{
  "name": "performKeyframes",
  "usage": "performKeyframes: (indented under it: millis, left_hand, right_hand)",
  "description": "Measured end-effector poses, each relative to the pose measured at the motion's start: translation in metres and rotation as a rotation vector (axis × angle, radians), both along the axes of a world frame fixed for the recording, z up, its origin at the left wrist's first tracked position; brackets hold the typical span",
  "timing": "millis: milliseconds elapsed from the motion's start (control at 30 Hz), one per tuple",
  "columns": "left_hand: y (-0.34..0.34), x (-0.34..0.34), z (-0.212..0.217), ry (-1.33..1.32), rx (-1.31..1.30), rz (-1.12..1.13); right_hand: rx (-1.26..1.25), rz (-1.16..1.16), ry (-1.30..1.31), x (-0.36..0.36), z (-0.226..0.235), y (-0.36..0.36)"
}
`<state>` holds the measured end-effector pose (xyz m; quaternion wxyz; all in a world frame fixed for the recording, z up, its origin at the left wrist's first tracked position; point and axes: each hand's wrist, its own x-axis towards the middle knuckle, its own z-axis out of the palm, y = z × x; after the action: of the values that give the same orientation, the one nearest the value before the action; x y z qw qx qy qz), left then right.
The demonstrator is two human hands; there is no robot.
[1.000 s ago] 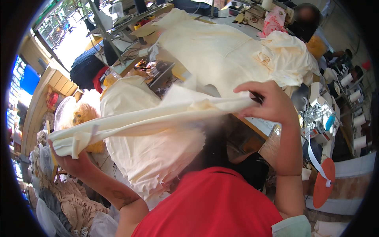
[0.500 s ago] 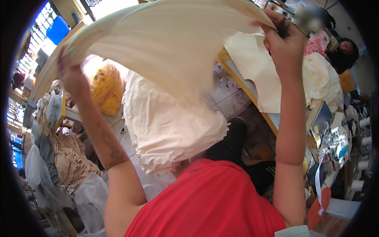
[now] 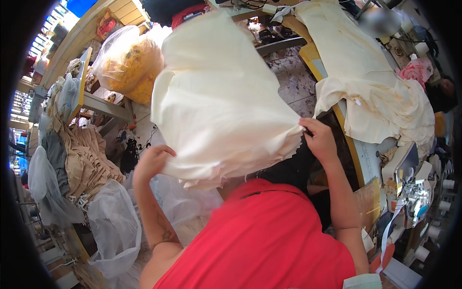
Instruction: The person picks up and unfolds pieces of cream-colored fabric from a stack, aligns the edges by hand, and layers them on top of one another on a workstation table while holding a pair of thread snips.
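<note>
A cream fabric panel [image 3: 216,91] lies spread over a stack of similar cream cloth [image 3: 226,176], whose layered edges show at the near side. My left hand [image 3: 153,163] pinches the panel's near left corner, fingers closed. At the near right corner, my right hand [image 3: 318,138] grips the fabric edge between thumb and fingers. The panel stretches away from me, its far end narrowing toward the top of the view. What carries the stack is mostly hidden beneath it.
On the right, a worktable holds more cream fabric [image 3: 356,86] and a sewing machine [image 3: 409,188]. A clear bag of yellow cloth [image 3: 132,62] stands far left. Beige cloth [image 3: 89,168] and a translucent plastic bag [image 3: 115,226] lie at the left.
Both hands have come down toward me from high up, bringing the billowing panel down flat over the stack. The view has also shifted a little.
</note>
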<state>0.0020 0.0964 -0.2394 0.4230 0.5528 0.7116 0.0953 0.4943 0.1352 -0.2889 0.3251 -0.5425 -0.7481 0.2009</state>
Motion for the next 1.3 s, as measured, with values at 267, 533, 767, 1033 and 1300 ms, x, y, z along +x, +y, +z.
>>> performKeyframes:
  millis: [267, 533, 767, 1033, 1300]
  left_hand:
    - [0.058, 0.069, -0.038, 0.417, 0.329, -0.224]
    - [0.122, 0.288, -0.111, -0.6, 0.477, -0.475]
    - [0.133, 0.33, -0.105, -0.535, 0.192, -0.493]
    - [0.11, 0.305, -0.069, -0.81, 0.007, -0.299]
    - [0.117, 0.301, -0.069, -0.667, 0.045, -0.374]
  right_hand:
    - [-0.113, -0.209, 0.085, 0.0, 0.028, -0.047]
    - [-0.216, -0.479, 0.051, 0.021, -0.027, -0.08]
    - [-0.056, -0.501, 0.035, 0.013, -0.028, -0.058]
    - [0.2, -0.359, -0.053, -0.019, -0.021, -0.01]
    - [0.303, -0.459, -0.042, 0.0, -0.007, -0.029]
